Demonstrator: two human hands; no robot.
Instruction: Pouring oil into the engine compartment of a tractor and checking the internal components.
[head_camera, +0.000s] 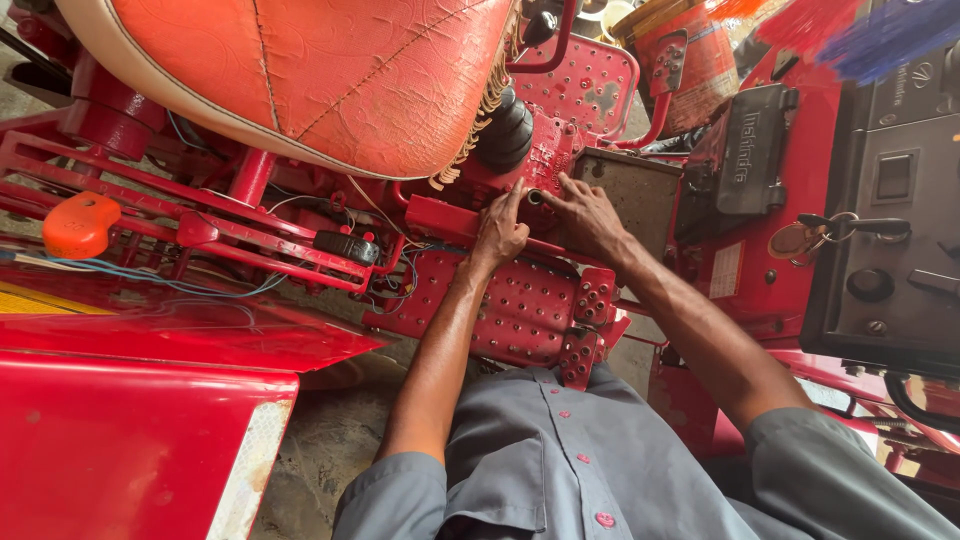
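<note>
Fingers of my left hand (498, 232) pressed flat on the red housing (545, 165) beside a small round opening (535, 197) while my right hand (588, 215) pinched at it (gripping nothing I could discern), steadying the work below the seat (300, 70).

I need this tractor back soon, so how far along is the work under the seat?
Done: nothing visibly finished. In hand: left hand and right hand press at a small round opening in the red housing. Left: loose blue wires hang below the seat.
</note>
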